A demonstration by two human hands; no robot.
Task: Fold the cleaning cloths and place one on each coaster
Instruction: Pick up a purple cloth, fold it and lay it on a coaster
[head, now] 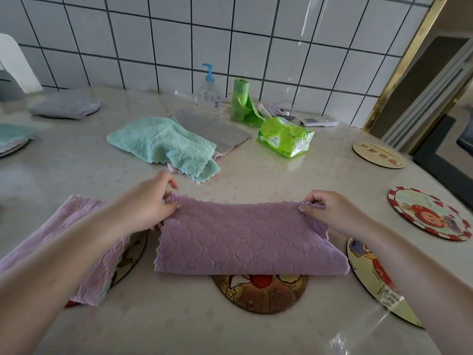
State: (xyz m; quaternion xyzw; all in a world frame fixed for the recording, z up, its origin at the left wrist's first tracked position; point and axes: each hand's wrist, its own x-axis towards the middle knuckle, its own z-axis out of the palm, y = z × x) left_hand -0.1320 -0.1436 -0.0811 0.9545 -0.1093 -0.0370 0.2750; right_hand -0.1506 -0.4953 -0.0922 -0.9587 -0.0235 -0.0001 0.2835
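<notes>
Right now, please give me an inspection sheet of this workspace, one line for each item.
Surface: glossy pale table, patterned covering.
Job's things: purple cloth folded, held over the brown coaster; another purple cloth on a coaster at left; grey cloth and teal cloth on far-left coasters; unfolded teal cloth and grey cloth in a pile; three bare coasters at right.
Clutter: pump bottle, green bag roll, green wipes pack, remote control.
Grippers: left hand and right hand pinch the cloth's far corners.
Cables: thin wire by the wall.
Surroundings: white tiled wall, gold-framed opening.
</notes>
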